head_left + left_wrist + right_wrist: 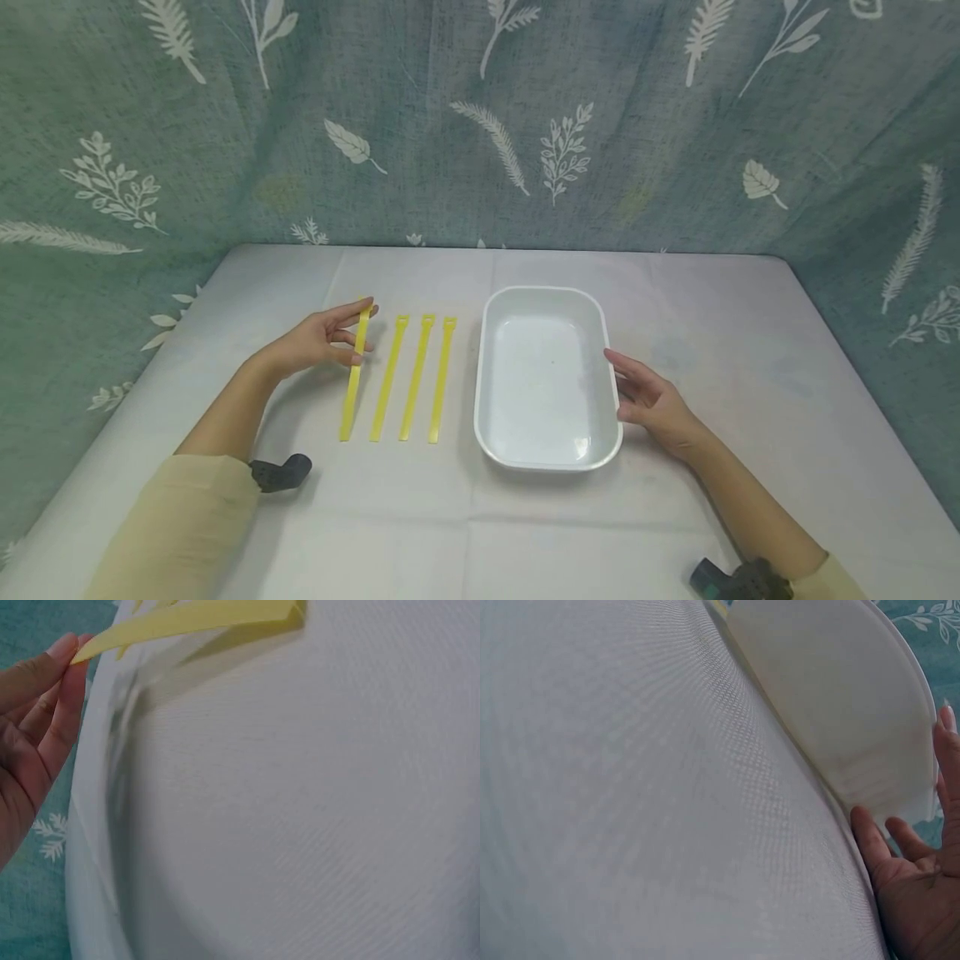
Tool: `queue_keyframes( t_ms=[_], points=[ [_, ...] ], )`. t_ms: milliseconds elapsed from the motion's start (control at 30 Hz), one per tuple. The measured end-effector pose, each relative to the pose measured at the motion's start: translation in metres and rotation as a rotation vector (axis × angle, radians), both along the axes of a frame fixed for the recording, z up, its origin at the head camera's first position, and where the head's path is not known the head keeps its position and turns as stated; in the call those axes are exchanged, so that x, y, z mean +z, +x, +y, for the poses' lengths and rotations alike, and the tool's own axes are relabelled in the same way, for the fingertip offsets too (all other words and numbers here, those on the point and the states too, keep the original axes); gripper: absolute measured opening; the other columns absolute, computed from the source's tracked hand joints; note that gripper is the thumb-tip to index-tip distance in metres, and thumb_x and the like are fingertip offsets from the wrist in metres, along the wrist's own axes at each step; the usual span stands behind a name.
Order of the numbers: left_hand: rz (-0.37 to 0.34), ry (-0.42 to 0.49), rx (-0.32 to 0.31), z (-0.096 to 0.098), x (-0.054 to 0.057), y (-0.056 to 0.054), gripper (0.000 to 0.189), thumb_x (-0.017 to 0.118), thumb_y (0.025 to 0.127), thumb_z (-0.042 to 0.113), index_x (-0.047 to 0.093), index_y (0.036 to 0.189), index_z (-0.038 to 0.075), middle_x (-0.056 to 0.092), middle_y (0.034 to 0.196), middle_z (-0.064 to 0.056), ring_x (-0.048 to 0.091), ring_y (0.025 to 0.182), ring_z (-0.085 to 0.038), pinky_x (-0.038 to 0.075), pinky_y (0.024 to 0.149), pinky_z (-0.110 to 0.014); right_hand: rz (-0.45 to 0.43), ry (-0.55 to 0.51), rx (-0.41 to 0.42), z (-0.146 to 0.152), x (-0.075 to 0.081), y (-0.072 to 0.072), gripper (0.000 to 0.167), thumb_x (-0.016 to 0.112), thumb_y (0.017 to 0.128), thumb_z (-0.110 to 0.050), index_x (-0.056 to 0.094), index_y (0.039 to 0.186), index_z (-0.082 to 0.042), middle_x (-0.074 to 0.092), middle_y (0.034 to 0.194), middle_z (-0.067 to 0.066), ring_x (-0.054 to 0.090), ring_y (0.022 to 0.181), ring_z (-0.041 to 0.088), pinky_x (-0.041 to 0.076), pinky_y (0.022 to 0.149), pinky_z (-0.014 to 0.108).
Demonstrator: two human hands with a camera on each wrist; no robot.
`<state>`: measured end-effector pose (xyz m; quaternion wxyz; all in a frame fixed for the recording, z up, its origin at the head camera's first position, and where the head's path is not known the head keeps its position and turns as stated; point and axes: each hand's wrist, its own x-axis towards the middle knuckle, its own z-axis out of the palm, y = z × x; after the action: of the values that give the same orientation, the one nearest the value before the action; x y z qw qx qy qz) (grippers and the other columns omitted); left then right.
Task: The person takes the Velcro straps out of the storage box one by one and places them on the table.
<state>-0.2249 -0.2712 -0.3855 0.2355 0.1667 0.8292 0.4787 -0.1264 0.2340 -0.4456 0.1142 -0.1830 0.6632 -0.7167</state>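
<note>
A flat yellow strap is pinched between the thumb and fingers of my left hand. Its upper part is lifted, and its lower end slopes down to the table; the left wrist view shows the same strap bent slightly. Three more yellow straps, one of them the nearest strap, lie side by side just right of that hand, each with a slotted head at the far end. My right hand touches the right side of a white rectangular tray with its fingers extended. No item shows inside the tray.
A white cloth covers the table. Behind it hangs a green-blue curtain with white leaf prints. Dark wrist devices sit on both forearms, the left device low over the table.
</note>
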Motion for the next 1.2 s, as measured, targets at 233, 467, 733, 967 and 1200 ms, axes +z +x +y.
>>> queue_keyframes(
  t_ms=[233,467,733,967,1200],
  points=[
    [0.021,-0.029,0.016,0.003,-0.019,-0.004,0.090,0.077,0.078,0.008,0.025,0.150,0.011,0.026,0.154,-0.014,0.062,0.108,-0.017,0.051,0.074,-0.022,-0.005,-0.018,0.006,0.000,-0.001,0.000,0.075,0.073,0.081,-0.009,0.036,0.146,-0.009,0.040,0.144,-0.007,0.047,0.124,0.006,0.043,0.098,0.021],
    [0.081,-0.165,0.083,0.004,-0.021,0.000,0.086,0.078,0.078,0.018,0.031,0.149,0.012,0.042,0.143,-0.022,0.054,0.117,-0.034,0.051,0.086,-0.030,0.003,-0.021,0.009,0.000,-0.001,0.000,0.075,0.073,0.081,-0.007,0.035,0.146,-0.008,0.040,0.144,-0.007,0.048,0.124,0.007,0.043,0.098,0.022],
    [0.157,-0.236,0.077,0.004,-0.023,0.001,0.073,0.077,0.080,0.017,0.041,0.143,0.005,0.040,0.133,-0.021,0.051,0.113,-0.035,0.047,0.095,-0.041,0.008,-0.017,0.006,0.001,0.000,0.001,0.073,0.072,0.082,-0.006,0.036,0.145,-0.008,0.041,0.143,-0.008,0.048,0.123,0.006,0.043,0.098,0.021],
    [0.199,-0.339,0.066,0.003,-0.025,0.001,0.072,0.076,0.080,0.025,0.044,0.139,-0.001,0.040,0.118,-0.018,0.044,0.109,-0.031,0.036,0.102,-0.050,0.003,-0.022,0.005,0.000,0.002,0.000,0.073,0.073,0.081,-0.006,0.037,0.145,-0.009,0.041,0.143,-0.008,0.048,0.123,0.005,0.043,0.098,0.021],
    [0.180,-0.343,0.059,0.001,-0.025,0.002,0.074,0.077,0.079,0.028,0.044,0.140,0.001,0.041,0.116,-0.016,0.043,0.110,-0.030,0.033,0.104,-0.051,0.008,-0.044,0.016,0.000,0.002,-0.001,0.073,0.073,0.081,-0.005,0.037,0.145,-0.007,0.042,0.142,-0.009,0.049,0.123,0.007,0.043,0.098,0.021]
  ],
)
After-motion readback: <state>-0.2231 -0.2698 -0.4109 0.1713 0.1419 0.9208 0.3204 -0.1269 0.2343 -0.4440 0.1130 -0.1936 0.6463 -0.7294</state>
